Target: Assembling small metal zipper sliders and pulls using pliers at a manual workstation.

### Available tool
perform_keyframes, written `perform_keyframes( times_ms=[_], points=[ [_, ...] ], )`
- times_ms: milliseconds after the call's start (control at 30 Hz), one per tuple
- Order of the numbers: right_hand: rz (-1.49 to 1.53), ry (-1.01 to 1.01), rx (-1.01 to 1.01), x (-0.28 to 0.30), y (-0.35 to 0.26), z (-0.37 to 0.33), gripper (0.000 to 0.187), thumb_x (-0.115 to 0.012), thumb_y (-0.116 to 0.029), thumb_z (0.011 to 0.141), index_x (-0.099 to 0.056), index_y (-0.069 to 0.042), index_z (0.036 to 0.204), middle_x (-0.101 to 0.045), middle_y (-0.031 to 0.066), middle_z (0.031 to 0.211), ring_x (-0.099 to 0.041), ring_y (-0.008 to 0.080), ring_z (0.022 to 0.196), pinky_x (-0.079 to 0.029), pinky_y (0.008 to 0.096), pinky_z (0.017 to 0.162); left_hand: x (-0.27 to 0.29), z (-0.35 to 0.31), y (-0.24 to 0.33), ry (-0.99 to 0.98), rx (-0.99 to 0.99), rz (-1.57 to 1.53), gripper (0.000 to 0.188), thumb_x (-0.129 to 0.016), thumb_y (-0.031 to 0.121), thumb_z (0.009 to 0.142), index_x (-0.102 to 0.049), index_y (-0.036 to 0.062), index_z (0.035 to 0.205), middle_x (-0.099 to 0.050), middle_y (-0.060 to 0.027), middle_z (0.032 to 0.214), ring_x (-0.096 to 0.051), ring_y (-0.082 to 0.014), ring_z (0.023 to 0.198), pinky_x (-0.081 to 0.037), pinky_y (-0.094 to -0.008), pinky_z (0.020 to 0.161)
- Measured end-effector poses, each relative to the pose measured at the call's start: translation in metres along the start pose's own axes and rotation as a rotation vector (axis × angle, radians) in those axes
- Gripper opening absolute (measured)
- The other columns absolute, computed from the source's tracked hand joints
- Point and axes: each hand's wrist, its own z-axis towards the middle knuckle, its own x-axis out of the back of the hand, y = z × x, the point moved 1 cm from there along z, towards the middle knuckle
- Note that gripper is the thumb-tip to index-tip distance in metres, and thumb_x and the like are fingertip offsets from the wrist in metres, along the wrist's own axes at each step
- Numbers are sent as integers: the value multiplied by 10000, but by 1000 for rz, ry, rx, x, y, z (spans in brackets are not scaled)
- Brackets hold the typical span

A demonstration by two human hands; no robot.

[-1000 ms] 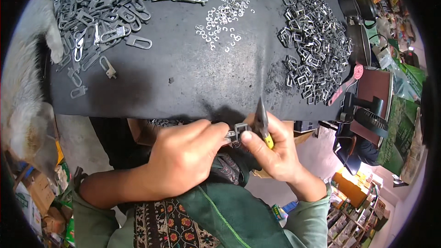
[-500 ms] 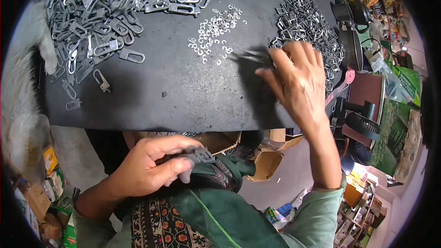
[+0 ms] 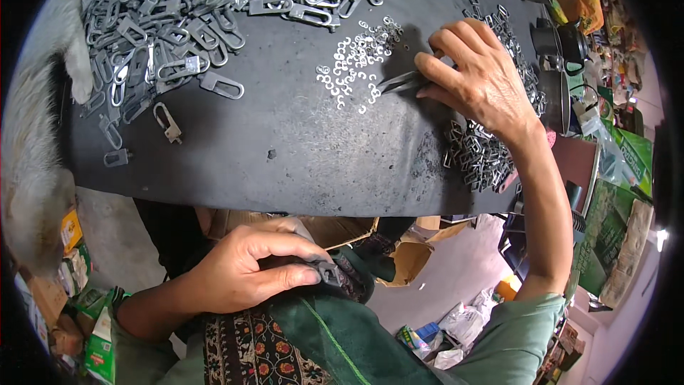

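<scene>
My right hand (image 3: 481,75) is closed around dark tweezers (image 3: 400,83), palm down over the table. Their pointed tips reach the right edge of a cluster of tiny silver C-shaped clips (image 3: 349,71); whether they grip a clip is too small to tell. Below the table's front edge, my left hand (image 3: 249,267) pinches a dark grey metal buckle piece (image 3: 328,271) between thumb and fingers. Part of that piece is hidden by the fingers. Beneath my right wrist lies a heap of small dark rectangular metal frames (image 3: 479,157).
A large pile of slotted metal clasps (image 3: 192,36) covers the far left of the black table (image 3: 285,164). One loose clasp (image 3: 167,124) lies nearer. At the left edge rests a pale furry animal (image 3: 35,128). Pans (image 3: 552,89) line the right side; an open cardboard box (image 3: 406,260) stands below.
My right hand has moved up and forward, bringing the tweezers' tips to the C-shaped clips. My left hand still holds the buckle piece, slightly lower and turned. The view has shifted a little.
</scene>
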Motion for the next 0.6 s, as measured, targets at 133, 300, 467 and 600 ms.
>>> perform_keyframes(
  times_ms=[133, 300, 467, 600],
  points=[
    [35, -21, 25, 1, 2, 3, 331, -733, -309, 724, -543, -138, 935, -525, 26, 943, -542, 216, 973, -440, 363, 886, 1, -1, 0, -4, -28, 11, 182, -704, 38, 836, -705, -13, 1011, -668, -81, 914, -599, -157, 848, -461, -294, 772],
    [19, -24, 30, 4, -2, 5, 341, -742, -295, 712, -552, -137, 948, -525, 24, 945, -542, 212, 983, -439, 368, 899, 1, -2, -2, -8, -36, 6, 203, -720, 58, 832, -704, -13, 1021, -673, -87, 920, -607, -156, 844, -463, -298, 757],
    [4, -13, 38, 12, -5, 4, 338, -753, -299, 700, -547, -123, 903, -518, 29, 877, -545, 214, 896, -446, 360, 790, -2, -2, 1, -2, -64, 19, 198, -709, 56, 841, -705, -8, 1028, -675, -86, 921, -610, -152, 850, -466, -288, 755],
    [164, 19, -63, 27, -23, 0, 327, -753, -310, 713, -543, -97, 845, -493, 45, 779, -532, 226, 745, -435, 363, 662, -2, 2, 11, 163, -69, 49, 151, -643, 60, 891, -698, -4, 1016, -667, -62, 929, -607, -117, 865, -467, -255, 772]
  ],
)
